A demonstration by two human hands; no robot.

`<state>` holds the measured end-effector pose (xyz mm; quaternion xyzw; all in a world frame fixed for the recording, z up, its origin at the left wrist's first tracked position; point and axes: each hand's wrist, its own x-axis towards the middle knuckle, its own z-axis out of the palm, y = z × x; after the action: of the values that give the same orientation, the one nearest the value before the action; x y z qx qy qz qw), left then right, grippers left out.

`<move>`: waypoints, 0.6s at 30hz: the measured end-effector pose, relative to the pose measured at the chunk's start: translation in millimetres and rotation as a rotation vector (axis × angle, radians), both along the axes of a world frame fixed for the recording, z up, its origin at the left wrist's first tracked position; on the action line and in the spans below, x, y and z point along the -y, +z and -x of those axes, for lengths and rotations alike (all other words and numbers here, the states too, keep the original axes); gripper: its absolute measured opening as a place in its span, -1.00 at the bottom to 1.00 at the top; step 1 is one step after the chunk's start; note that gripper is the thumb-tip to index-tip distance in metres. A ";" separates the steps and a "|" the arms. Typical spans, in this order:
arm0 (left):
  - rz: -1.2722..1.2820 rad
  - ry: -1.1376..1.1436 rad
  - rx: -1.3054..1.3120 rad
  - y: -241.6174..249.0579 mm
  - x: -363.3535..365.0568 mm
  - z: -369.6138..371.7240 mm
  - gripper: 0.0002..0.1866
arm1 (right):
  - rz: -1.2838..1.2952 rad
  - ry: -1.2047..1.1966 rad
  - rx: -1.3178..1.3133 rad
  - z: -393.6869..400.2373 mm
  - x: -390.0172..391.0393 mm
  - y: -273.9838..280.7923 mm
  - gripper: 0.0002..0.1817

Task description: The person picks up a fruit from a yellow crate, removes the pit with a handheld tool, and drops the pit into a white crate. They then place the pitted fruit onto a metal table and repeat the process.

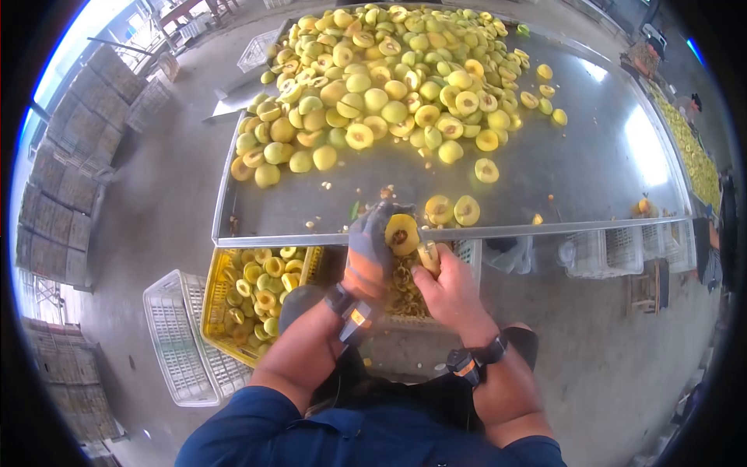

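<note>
My left hand (369, 253), in a grey and orange glove, holds a halved yellow fruit (402, 234) at the table's front edge, its cut face showing a brown centre. Bare and closed, my right hand (451, 289) grips the light wooden handle of a tool (428, 256) just right of that half; the tool's far end is hard to make out. Two more fruit halves (453, 210) lie on the metal table (545, 187) beyond my hands. A large pile of yellow-green fruit (373, 86) covers the table's far part.
Below the table's edge, a yellow crate (208, 311) holds fruit halves, and another crate (469, 253) holds brown scraps. White crates (175, 335) stand at the left, with more (607, 253) under the table's right side. A person (689, 105) is at the far right.
</note>
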<state>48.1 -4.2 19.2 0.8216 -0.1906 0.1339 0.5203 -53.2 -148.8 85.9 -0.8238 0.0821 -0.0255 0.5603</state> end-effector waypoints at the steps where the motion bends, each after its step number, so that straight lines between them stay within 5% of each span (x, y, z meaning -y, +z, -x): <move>1: -0.044 0.027 0.044 -0.1 1.2 2.1 -0.62 | 0.005 0.000 -0.015 -0.2 -0.2 -2.2 -0.71; 4: -0.052 -0.034 0.096 -3.2 0.6 -3.2 -0.63 | 0.030 0.009 -0.052 -2.3 0.2 -6.1 -0.73; 7: 0.179 -0.150 -0.149 -1.4 4.0 -6.9 -0.64 | 0.107 0.035 -0.062 -3.2 0.0 -10.1 -0.74; 10: -0.071 -0.080 0.140 5.4 0.8 -2.0 -0.73 | 0.220 0.053 -0.020 -4.2 -2.3 -19.3 -0.74; 13: -0.093 -0.018 0.154 -2.7 2.2 -3.3 -0.78 | 0.198 0.071 0.035 -4.5 -10.3 -24.5 -0.75; 16: -0.127 -0.046 0.032 -14.4 -4.2 -8.1 -0.60 | 0.102 0.087 0.053 -7.6 -11.8 -28.5 -0.74; 18: 0.090 0.009 -0.149 -19.6 1.6 1.7 -0.70 | 0.099 0.109 -0.043 -3.5 -11.0 -29.0 -0.71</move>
<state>46.5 -5.8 -0.4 0.8061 -0.1414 0.0830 0.5687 -49.7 -137.8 56.8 -0.8542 0.0476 0.0187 0.5175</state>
